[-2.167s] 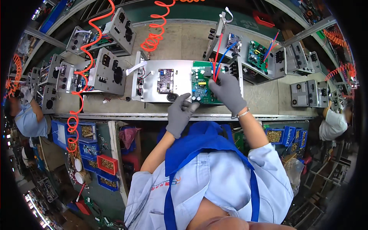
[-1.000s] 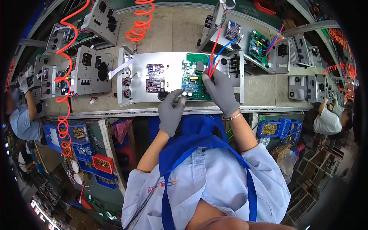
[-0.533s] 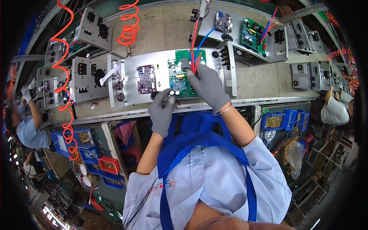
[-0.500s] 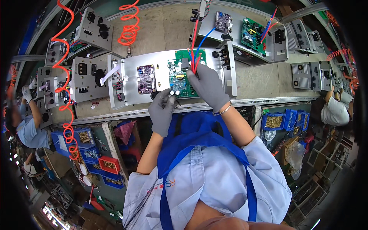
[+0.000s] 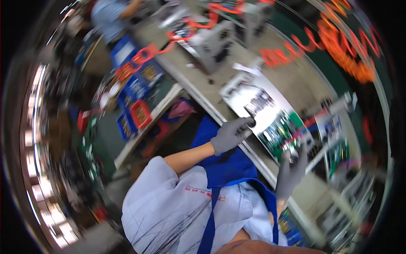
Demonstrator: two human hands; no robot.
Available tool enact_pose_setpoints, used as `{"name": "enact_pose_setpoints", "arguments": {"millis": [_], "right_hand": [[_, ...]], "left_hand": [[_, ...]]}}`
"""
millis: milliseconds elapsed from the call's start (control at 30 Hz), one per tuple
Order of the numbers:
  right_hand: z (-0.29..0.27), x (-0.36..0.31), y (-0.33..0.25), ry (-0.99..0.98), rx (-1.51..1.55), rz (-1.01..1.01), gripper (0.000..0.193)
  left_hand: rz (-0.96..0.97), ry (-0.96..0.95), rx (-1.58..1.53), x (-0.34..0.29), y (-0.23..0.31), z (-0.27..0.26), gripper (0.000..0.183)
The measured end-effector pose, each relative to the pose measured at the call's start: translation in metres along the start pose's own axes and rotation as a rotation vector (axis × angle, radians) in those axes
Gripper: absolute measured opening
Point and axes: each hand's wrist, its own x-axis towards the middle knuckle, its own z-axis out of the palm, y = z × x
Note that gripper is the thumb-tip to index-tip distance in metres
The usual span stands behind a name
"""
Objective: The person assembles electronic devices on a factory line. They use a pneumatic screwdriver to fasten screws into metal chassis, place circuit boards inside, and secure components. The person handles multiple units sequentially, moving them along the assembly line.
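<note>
Both my hands wear grey gloves. My left hand [image 5: 232, 135] is at the near edge of an open metal chassis [image 5: 264, 120]. Its fingers are curled together beside a round black piece [image 5: 251, 122]; what they hold, if anything, is hidden. On the chassis sit a purple circuit board [image 5: 259, 103] and a larger green circuit board [image 5: 277, 133]. My right hand [image 5: 292, 171] is by the green board's near right end, blurred, thumb and finger apart. Red wires [image 5: 298, 133] lie above those fingers, apparently outside them.
Further metal chassis [image 5: 215, 46] stand along the bench at the upper left. Coiled orange hoses [image 5: 292, 53] hang over the bench. Blue bins and a red bin [image 5: 140, 114] of small brass-coloured parts are at left. A person in blue [image 5: 108, 19] is at the upper left.
The whole view has turned, so the bench now slants down to the right, with blur. My right hand has come away from the wires. My left hand stays by the chassis's near edge.
</note>
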Motion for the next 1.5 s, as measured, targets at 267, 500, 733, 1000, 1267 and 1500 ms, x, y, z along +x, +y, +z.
{"name": "enact_pose_setpoints", "arguments": {"millis": [267, 500, 733, 1000, 1267, 1500], "right_hand": [[0.058, -0.021, -0.058, -0.321, 0.277, -0.205, 0.031], [0.182, -0.030, -0.130, -0.529, 0.384, 0.037, 0.030], [0.310, -0.036, -0.233, -0.748, 0.272, -0.150, 0.027], [0.383, -0.042, -0.300, -0.773, 0.113, -0.231, 0.026], [0.417, -0.028, -0.345, -0.947, 0.070, -0.437, 0.033], [0.380, -0.035, -0.313, -0.889, 0.121, -0.365, 0.032]], "left_hand": [[0.148, 0.628, 0.667, -0.052, -0.121, -0.212, 0.037], [-0.454, 1.050, 0.778, -0.069, -0.278, -0.474, 0.037], [-0.761, 1.079, 0.944, -0.071, -0.347, -0.659, 0.031], [-0.790, 0.547, 1.230, -0.013, -0.391, -0.764, 0.035], [-0.839, 0.460, 0.983, -0.014, -0.360, -0.756, 0.046], [0.024, 0.751, 0.655, -0.048, -0.280, -0.632, 0.040]]}}
